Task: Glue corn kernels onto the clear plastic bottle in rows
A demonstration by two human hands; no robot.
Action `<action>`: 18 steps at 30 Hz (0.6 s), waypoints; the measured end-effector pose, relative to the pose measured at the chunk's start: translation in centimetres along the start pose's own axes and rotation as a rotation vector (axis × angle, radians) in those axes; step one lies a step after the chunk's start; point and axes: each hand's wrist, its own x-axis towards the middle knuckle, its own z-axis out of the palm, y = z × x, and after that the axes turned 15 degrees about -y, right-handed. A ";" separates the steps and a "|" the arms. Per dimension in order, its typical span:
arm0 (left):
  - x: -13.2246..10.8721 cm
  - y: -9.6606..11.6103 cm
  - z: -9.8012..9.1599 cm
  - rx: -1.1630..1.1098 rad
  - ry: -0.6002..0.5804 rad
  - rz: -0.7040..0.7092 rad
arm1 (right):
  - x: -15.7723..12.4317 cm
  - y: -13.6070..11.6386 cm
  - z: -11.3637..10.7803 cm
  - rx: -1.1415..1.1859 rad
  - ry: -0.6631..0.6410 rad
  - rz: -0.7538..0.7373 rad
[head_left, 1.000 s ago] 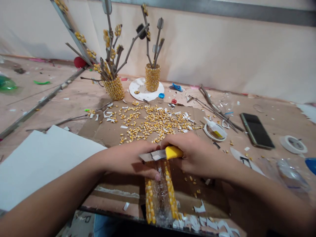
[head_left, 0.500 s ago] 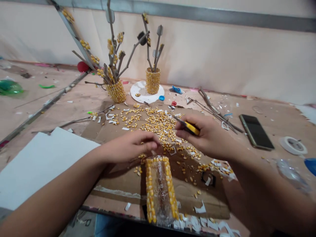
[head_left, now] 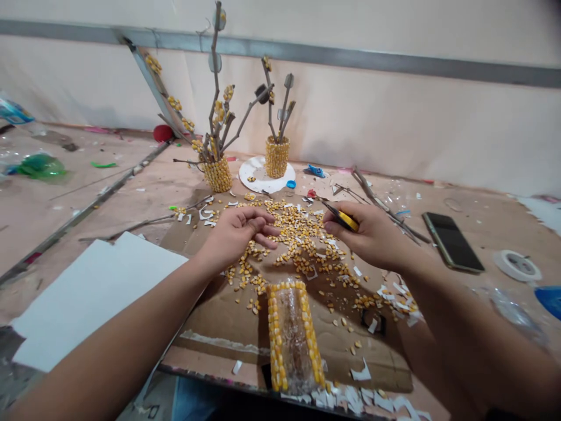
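Fingers loosely spread, my left hand (head_left: pixel 243 231) hovers over corn kernels (head_left: pixel 291 225) scattered across a sheet of brown cardboard (head_left: pixel 228 318); nothing shows in it. My right hand (head_left: pixel 366 231) grips a yellow-and-black tool (head_left: pixel 342 218), whose thin dark tip points left and away from me. Just below my hands, a clear plastic cylinder (head_left: pixel 293 327) lies at the table's near edge. Rows of kernels cover its sides and far rim, while a strip along its top is bare and shiny. Neither hand touches it.
Two kernel-covered pots, a left one (head_left: pixel 218 175) and a right one (head_left: pixel 277 159), hold twigs at the back. White sheets (head_left: pixel 100 292) lie on the left. To the right are a phone (head_left: pixel 453 241), a tape roll (head_left: pixel 518 265) and loose twigs (head_left: pixel 381 202). Paper scraps (head_left: pixel 350 400) litter the near edge.
My left hand has moved away from the cylinder's far end, out over the kernels. My right hand still holds the tool, in nearly the same place. The view has tilted up slightly.
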 end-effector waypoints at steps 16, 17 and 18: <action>-1.3 0.4 0.4 0.230 -0.052 0.147 | -7.0 -0.1 1.3 -0.152 -0.068 0.392; -1.4 0.4 0.4 0.242 -0.058 0.137 | -7.6 0.2 1.6 -0.128 -0.060 0.406; -1.4 0.5 0.5 0.252 -0.061 0.124 | -8.1 0.5 1.8 -0.103 -0.046 0.417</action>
